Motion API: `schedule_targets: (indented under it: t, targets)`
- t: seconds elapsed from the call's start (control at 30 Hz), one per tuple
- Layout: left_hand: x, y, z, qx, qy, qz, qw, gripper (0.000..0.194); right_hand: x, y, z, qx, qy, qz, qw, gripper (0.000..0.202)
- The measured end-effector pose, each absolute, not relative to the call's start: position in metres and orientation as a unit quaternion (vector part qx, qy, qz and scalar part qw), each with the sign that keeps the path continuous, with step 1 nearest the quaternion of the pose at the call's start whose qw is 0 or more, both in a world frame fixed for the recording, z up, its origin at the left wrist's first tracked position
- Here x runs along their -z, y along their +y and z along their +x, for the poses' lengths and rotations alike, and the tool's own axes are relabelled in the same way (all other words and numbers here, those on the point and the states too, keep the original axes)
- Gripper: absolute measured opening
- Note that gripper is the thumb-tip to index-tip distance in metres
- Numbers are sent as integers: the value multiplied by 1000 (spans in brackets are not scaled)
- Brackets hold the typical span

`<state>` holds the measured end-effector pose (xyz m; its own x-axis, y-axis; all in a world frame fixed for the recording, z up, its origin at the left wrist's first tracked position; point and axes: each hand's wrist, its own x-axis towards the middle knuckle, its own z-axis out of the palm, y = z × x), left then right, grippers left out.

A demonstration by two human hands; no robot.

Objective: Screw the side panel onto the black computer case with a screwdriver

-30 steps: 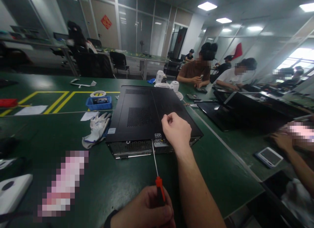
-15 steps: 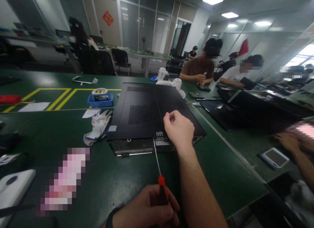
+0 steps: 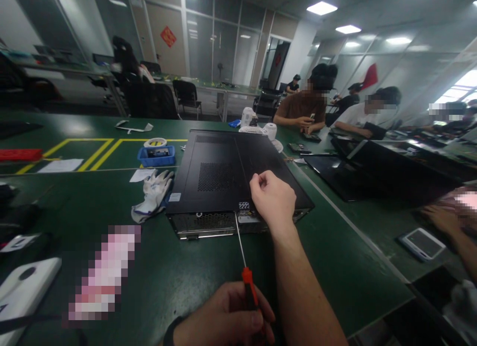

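A black desktop computer case point(image 3: 223, 152) lies flat on the green table, its vented end panel facing me. My left hand point(image 3: 229, 313) is closed around the red and black handle of a screwdriver point(image 3: 247, 276). The screwdriver's shaft points away from me, and its tip meets the case's near end panel under the top edge; the exact contact point is too small to make out. My right hand point(image 3: 274, 197) rests on the near right part of the case top, its fingers curled closed. Whether anything is inside those fingers is hidden.
Left of the case are white work gloves point(image 3: 152, 194), a blue bin point(image 3: 156, 156) and a tape roll point(image 3: 155, 142). White fan parts point(image 3: 249, 125) stand behind it. Black panels point(image 3: 331, 174) lie to the right. Co-workers sit across the table, and another person's hand point(image 3: 443, 216) is at right.
The view has shifted slightly, so the things at left appear a little farther right and lower. Both hands and the screwdriver keep nearly the same places against the case.
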<state>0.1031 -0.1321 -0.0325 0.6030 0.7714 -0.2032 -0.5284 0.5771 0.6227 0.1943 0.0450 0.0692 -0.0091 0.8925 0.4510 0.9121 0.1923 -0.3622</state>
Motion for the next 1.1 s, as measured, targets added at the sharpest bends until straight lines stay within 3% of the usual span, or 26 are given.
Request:
schedule_targets:
  t: [0.8,1.1]
  targets:
    - [38,-132,109,-411,219,311,828,46,-73,40,196,8,-707,-655,265,28]
    - [35,-134,108,-415,192,270,847,34,-73,38,196,11,-705,-654,275,27]
